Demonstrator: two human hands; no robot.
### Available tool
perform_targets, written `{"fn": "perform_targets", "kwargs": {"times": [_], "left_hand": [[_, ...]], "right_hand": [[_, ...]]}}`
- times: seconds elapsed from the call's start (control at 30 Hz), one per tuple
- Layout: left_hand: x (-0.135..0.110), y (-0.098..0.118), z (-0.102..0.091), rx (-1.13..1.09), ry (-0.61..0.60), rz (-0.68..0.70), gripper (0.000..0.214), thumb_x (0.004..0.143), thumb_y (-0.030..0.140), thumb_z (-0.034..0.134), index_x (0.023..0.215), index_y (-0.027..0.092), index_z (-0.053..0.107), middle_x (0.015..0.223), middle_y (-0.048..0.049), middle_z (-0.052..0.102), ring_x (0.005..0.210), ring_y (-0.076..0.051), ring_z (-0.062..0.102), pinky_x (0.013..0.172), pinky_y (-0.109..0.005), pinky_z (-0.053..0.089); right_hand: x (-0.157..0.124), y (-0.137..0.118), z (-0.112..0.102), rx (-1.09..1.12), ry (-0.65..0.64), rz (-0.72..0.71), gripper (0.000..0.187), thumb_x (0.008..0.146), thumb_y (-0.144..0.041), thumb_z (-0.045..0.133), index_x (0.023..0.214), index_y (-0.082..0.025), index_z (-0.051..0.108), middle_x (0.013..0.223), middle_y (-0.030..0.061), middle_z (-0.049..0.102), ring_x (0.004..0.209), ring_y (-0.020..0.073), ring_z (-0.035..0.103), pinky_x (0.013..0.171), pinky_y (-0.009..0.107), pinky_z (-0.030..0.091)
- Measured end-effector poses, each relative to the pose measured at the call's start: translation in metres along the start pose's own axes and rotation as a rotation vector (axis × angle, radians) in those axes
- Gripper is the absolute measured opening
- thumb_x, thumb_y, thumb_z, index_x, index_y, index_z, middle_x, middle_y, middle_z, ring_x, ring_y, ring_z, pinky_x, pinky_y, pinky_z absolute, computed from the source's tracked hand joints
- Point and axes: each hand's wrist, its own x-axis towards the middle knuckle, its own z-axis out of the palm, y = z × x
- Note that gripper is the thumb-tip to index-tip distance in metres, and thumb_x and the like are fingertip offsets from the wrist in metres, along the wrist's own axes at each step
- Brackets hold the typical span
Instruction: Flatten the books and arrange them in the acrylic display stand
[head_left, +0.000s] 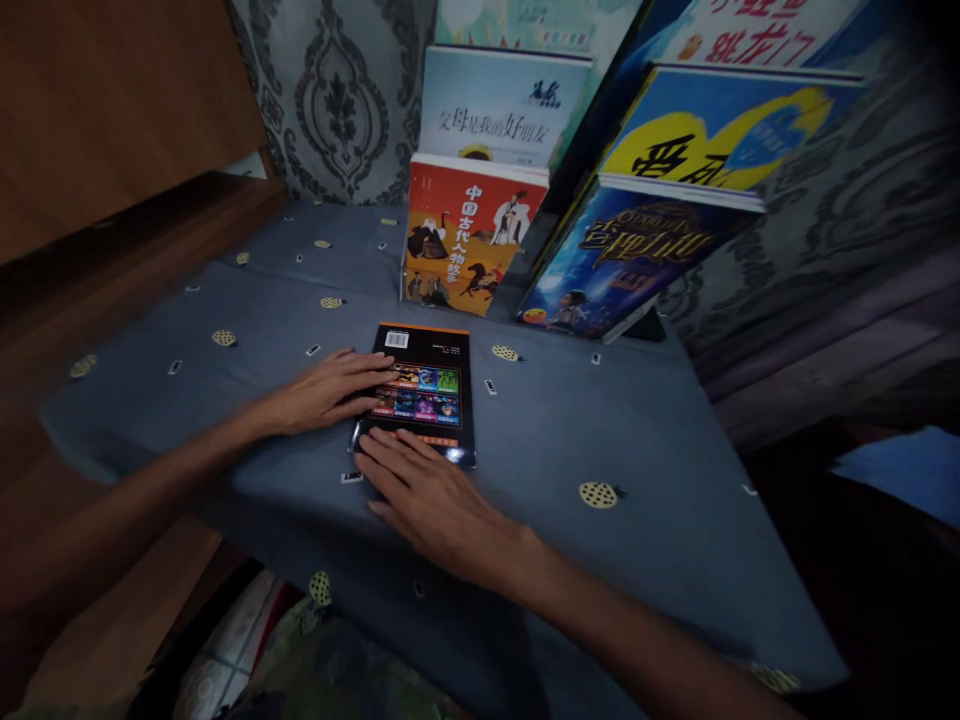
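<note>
A black book lies flat, back cover up, on the blue-grey cloth-covered table; a barcode shows at its far left corner and small coloured pictures cross its middle. My left hand lies flat with fingers stretched out, its fingertips resting on the book's left edge. My right hand lies flat and open at the book's near edge, fingertips touching the near left corner. Neither hand grips anything.
Several books stand propped against the patterned curtain at the back: an orange one, a pale blue one, a dark blue one and a yellow-and-blue one. A wooden panel rises at the left.
</note>
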Motion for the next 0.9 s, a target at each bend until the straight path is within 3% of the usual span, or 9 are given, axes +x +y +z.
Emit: {"fn": "perform_targets", "kwargs": {"times": [0.17, 0.27, 0.4, 0.7, 0.9], "left_hand": [[-0.001, 0.031, -0.003, 0.245, 0.04, 0.025, 0.05, 0.101, 0.053, 0.043, 0.141, 0.024, 0.055, 0.128, -0.0129, 0.064, 0.116, -0.028, 0.057, 0.104, -0.048, 0.039], [0.002, 0.043, -0.001, 0.301, 0.056, 0.066, 0.055, 0.097, 0.058, 0.049, 0.138, 0.022, 0.057, 0.111, -0.012, 0.065, 0.108, -0.029, 0.057, 0.101, -0.049, 0.041], [0.01, 0.042, 0.004, 0.236, 0.099, 0.123, 0.049, 0.096, 0.056, 0.053, 0.128, 0.02, 0.06, 0.126, -0.0135, 0.061, 0.118, -0.03, 0.056, 0.104, -0.047, 0.042], [0.02, 0.035, 0.006, 0.284, 0.091, 0.243, 0.054, 0.097, 0.061, 0.045, 0.129, 0.019, 0.058, 0.135, -0.0141, 0.063, 0.127, -0.027, 0.058, 0.106, -0.043, 0.043], [0.021, 0.033, 0.004, 0.308, 0.084, 0.268, 0.055, 0.099, 0.06, 0.04, 0.129, 0.018, 0.06, 0.135, -0.0149, 0.065, 0.127, -0.027, 0.06, 0.106, -0.043, 0.043]], "right_hand": [[-0.04, 0.017, -0.013, 0.038, 0.21, 0.07, 0.03, 0.1, -0.018, 0.05, 0.124, -0.019, 0.068, 0.125, 0.0099, 0.073, 0.126, 0.0208, 0.063, 0.114, 0.047, 0.046], [-0.055, 0.028, -0.022, 0.063, 0.327, 0.169, 0.024, 0.099, -0.017, 0.052, 0.109, -0.022, 0.073, 0.11, 0.0086, 0.079, 0.108, 0.0211, 0.073, 0.105, 0.048, 0.052], [-0.055, 0.039, -0.031, 0.111, 0.335, 0.208, 0.021, 0.099, -0.018, 0.052, 0.102, -0.022, 0.073, 0.101, 0.0063, 0.08, 0.098, 0.02, 0.076, 0.103, 0.047, 0.051], [-0.04, 0.078, -0.031, 0.039, 0.338, 0.238, 0.024, 0.1, -0.024, 0.052, 0.117, -0.019, 0.068, 0.122, 0.0134, 0.073, 0.12, 0.0243, 0.066, 0.105, 0.053, 0.049], [-0.045, 0.095, -0.028, 0.009, 0.373, 0.405, 0.029, 0.098, -0.026, 0.052, 0.12, -0.017, 0.068, 0.135, 0.0174, 0.064, 0.127, 0.0281, 0.061, 0.104, 0.053, 0.051]]}}
